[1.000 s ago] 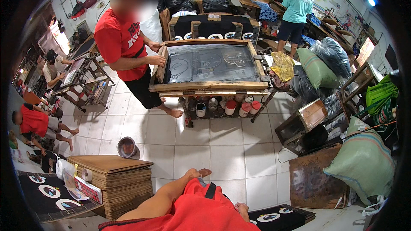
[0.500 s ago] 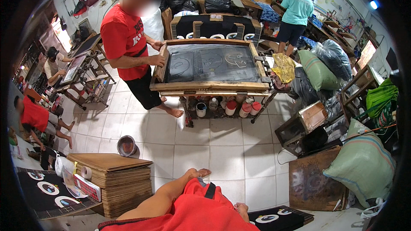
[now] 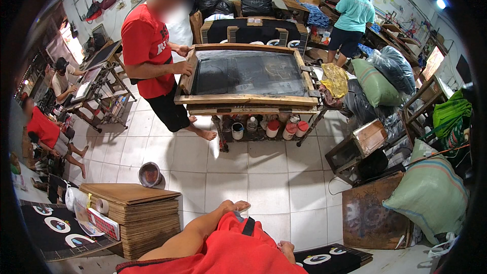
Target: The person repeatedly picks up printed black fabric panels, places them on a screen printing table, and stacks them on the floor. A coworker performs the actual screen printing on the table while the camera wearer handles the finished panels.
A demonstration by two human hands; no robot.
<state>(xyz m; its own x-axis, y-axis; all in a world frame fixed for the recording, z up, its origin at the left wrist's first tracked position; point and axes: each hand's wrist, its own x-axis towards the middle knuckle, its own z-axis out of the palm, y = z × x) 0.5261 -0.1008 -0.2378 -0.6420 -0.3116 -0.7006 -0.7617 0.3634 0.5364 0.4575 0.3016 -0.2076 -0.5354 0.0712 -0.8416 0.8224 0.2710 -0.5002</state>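
My right hand (image 3: pixel 286 249) rests low beside my red clothing (image 3: pixel 243 251), near the bottom edge of the head view. Its fingers look curled, and whatever they may hold is hidden. My left hand is out of view. One bare leg (image 3: pixel 195 236) of mine stretches forward over the tiles. Just right of my right hand lies a stack of black printed panels (image 3: pixel 324 258) with white oval shapes. Ahead, a co-worker in red (image 3: pixel 144 38) stands at a printing table and has both hands on the left side of a wooden screen frame (image 3: pixel 253 104) with dark mesh.
A tall stack of brown boards (image 3: pixel 147 223) stands at my left, with a tape roll (image 3: pixel 102 205) on top. A dark bucket (image 3: pixel 150 174) sits beyond it. Paint tubs (image 3: pixel 273 128) fill the table's lower shelf. Stuffed green sacks (image 3: pixel 431 193) and a brown board (image 3: pixel 373 213) lie right.
The co-worker's frame has shifted slightly left at its near edge, and its mesh pattern looks fainter. At the far left, a seated person in red has straightened up. My right hand stays put.
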